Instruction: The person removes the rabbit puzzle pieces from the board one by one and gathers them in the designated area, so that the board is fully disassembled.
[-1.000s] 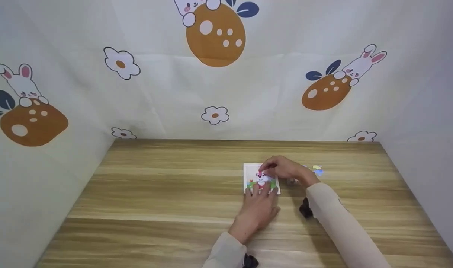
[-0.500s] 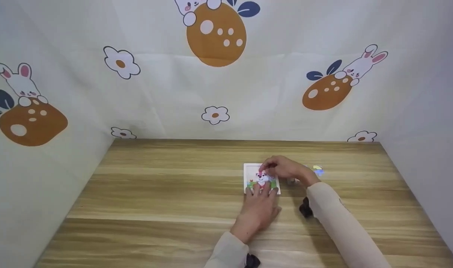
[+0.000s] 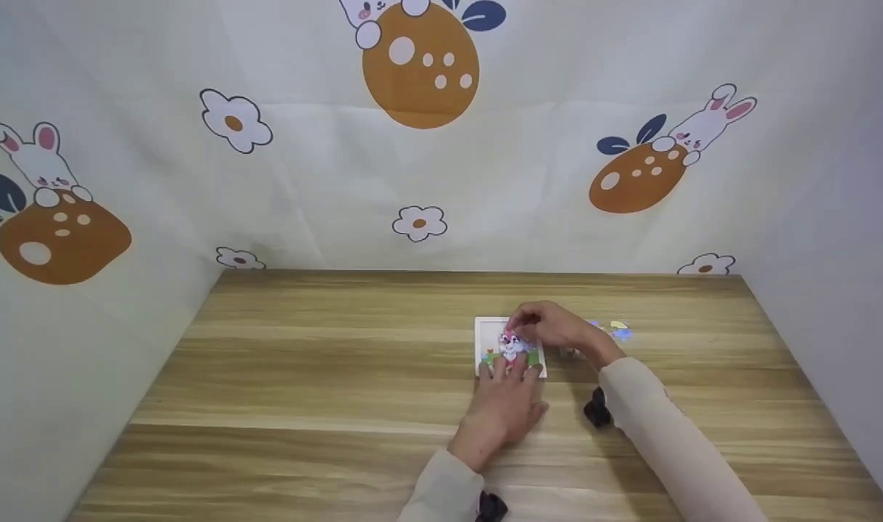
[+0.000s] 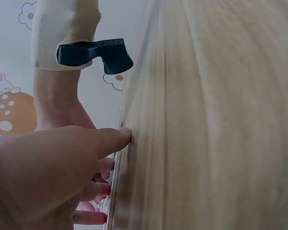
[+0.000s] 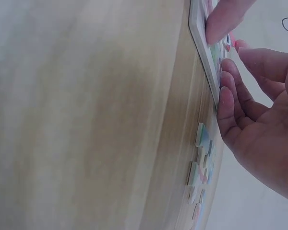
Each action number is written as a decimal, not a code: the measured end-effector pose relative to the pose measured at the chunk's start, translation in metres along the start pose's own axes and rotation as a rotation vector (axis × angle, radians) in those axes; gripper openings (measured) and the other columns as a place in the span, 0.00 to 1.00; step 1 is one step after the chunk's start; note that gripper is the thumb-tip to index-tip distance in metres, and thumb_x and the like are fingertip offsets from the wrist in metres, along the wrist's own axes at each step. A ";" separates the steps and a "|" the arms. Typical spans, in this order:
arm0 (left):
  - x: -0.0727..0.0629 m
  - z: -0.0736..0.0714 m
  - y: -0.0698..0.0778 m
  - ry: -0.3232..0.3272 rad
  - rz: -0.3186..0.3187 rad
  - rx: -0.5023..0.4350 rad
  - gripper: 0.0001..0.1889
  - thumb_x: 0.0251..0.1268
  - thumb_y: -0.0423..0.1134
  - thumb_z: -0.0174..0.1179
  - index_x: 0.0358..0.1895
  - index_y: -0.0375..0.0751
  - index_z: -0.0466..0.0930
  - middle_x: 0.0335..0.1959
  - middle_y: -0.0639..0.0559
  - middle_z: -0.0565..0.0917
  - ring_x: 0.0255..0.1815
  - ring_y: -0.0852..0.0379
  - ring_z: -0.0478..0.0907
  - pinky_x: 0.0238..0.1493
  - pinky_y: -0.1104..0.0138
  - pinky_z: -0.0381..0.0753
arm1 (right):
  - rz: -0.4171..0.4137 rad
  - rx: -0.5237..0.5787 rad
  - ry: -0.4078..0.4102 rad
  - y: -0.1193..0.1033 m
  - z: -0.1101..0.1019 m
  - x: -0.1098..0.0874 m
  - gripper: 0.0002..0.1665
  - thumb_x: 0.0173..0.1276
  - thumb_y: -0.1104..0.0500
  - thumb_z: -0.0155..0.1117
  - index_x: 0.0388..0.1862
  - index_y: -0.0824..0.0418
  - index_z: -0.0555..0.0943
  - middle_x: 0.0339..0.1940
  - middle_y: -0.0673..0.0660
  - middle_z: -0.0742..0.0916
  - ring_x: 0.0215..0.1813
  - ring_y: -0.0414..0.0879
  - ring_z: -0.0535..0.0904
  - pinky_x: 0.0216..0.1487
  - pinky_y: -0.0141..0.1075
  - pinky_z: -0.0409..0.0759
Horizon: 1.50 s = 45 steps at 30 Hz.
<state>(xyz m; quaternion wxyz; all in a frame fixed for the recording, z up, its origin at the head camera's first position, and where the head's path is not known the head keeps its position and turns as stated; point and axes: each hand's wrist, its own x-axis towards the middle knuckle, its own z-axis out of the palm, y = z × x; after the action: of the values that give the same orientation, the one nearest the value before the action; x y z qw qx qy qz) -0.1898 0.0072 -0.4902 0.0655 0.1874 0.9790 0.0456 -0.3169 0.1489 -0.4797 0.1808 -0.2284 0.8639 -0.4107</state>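
Note:
A small square jigsaw puzzle in a white frame lies on the table, showing a pink and white cartoon animal on green. My left hand comes from the near side and rests its spread fingertips on the puzzle's lower part. My right hand reaches over the upper right of the frame. Its thumb and index finger pinch a puzzle piece with pink-red on it, tilted up from the board in the right wrist view. The other fingers of that hand rest by the frame's edge. Part of the picture is hidden under both hands.
Loose puzzle pieces lie on the wood-grain table to the right of the frame, partly behind the right wrist; one is yellow and blue. Patterned curtain walls stand behind and at both sides. Each cuff carries a black wrist mount.
The pinched piece has tilted slightly, so the animal's face shows more pink now. Both hands stay in nearly the same place.

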 end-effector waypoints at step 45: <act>-0.004 -0.002 -0.001 -0.013 0.011 -0.019 0.32 0.75 0.59 0.49 0.77 0.54 0.60 0.80 0.51 0.61 0.78 0.43 0.58 0.76 0.44 0.61 | -0.004 0.081 0.215 0.007 -0.013 -0.022 0.07 0.70 0.63 0.66 0.44 0.66 0.82 0.40 0.60 0.87 0.41 0.42 0.81 0.41 0.27 0.79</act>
<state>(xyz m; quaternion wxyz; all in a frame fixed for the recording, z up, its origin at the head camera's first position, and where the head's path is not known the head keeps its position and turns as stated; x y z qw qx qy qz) -0.1872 0.0045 -0.4884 0.0732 0.1923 0.9771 0.0541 -0.3066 0.1731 -0.4753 0.0956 -0.1773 0.8607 -0.4676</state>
